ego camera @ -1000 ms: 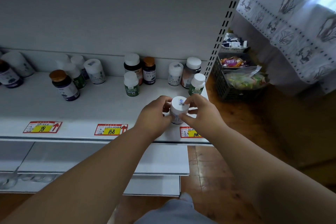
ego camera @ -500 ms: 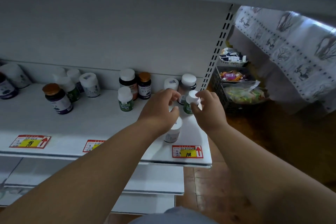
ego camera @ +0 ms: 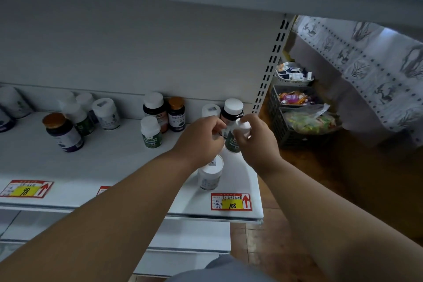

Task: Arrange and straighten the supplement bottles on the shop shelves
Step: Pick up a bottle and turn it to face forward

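Observation:
On the white shelf (ego camera: 109, 162) my right hand (ego camera: 256, 144) grips a white-capped bottle with a green label (ego camera: 232, 145) near the shelf's right end. My left hand (ego camera: 199, 139) is just left of it, fingers curled in front of a white bottle (ego camera: 211, 109) at the back; I cannot tell whether it holds either bottle. A short white tub (ego camera: 210, 175) stands alone near the front edge, below my wrists. Behind my hands stands a dark bottle with a white cap (ego camera: 232, 109). Further left are another green-label bottle (ego camera: 151, 133), two dark bottles (ego camera: 176, 113) and several more.
A price tag marked 108 (ego camera: 231, 201) and one marked 98 (ego camera: 26, 189) sit on the shelf's front lip. The slotted upright (ego camera: 270, 64) ends the shelf on the right. Beyond it, grey baskets (ego camera: 293, 135) of packets stand on the wooden floor. Another shelf hangs overhead.
Both hands left the short white tub at the front edge and reached back. My right hand took the green-label bottle. The view tilted upward.

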Demonstrator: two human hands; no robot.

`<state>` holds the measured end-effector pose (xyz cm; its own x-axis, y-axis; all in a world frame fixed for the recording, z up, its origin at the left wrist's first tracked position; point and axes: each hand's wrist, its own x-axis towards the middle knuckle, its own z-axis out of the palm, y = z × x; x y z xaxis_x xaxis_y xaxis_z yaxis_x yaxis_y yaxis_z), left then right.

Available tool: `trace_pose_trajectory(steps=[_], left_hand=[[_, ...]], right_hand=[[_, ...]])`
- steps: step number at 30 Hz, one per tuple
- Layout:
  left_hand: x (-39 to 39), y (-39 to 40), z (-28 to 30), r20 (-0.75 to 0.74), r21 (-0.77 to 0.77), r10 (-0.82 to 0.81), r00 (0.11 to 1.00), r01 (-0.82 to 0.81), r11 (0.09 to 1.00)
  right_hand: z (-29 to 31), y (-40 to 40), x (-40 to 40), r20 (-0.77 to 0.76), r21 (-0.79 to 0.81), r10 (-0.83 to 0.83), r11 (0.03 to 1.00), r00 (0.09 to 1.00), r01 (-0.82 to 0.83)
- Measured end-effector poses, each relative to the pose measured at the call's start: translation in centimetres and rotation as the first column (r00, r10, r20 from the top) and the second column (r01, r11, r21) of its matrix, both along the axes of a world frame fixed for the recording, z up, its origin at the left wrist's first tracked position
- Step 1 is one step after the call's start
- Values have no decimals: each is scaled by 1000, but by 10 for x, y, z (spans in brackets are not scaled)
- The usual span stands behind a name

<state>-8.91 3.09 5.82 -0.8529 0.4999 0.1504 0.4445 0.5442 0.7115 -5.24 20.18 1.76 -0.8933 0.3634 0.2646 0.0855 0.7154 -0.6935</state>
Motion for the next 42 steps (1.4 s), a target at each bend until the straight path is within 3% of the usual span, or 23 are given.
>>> trace_pose_trajectory(steps=[6, 12, 17, 28, 33, 42], left_hand=[[19, -24, 15, 127, 108, -46, 991, 32, 994], [60, -55, 33, 252, 420, -145, 957, 27, 907], [86, -81, 28, 346, 575, -200, 917, -39, 817], [119, -135, 31, 377, 665, -94, 921, -199, 720], [146, -149, 27, 425, 675, 37, 904, -344, 653], [181, -226, 3, 459, 588, 300, 836, -539, 603]], right_hand=[[47, -37, 29, -187, -237, -45, 972, 981, -1], [88, -81, 65, -315, -472, -70, 877, 947, -92], [93, -101, 80, -210, -589, 7, 798, 978, -132], [94, -147, 87, -243, -495, 202, 815, 949, -301], [85, -173, 93, -292, -249, 281, 900, 914, -357], [62, -262, 99, -244, -317, 475, 785, 845, -533]])
